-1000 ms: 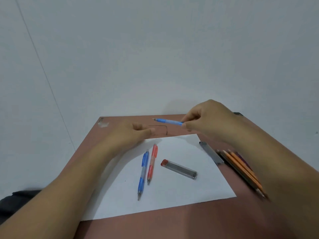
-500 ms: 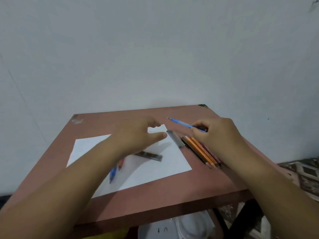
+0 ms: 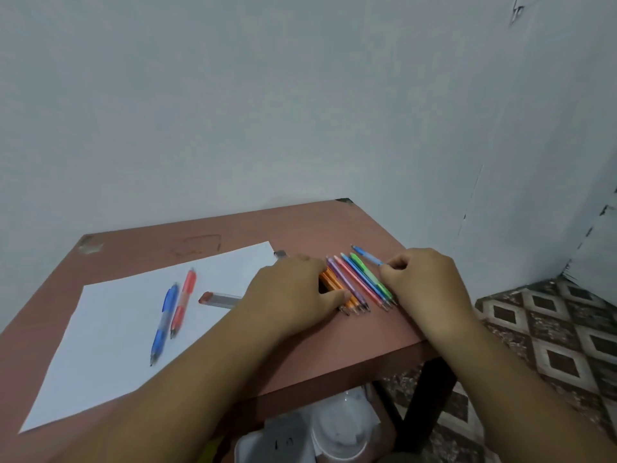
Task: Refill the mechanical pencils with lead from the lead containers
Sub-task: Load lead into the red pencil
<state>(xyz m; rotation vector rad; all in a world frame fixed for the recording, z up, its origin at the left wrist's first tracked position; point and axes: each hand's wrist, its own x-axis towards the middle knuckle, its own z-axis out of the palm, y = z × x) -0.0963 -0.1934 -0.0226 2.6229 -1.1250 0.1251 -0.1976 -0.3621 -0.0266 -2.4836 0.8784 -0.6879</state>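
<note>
While on paper [image 3: 110, 332]: two pencils [image 3: 173, 309].

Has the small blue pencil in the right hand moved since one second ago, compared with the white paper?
Yes. The small blue pencil, pinched by the right hand, moved right, off the white paper, beside the pencil row.

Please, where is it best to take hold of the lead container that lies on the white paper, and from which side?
Grip the lead container probably at its clear middle, pinching its two long sides from above. It lies flat on the paper, red cap pointing left; its right end is hidden under the left hand.
</note>
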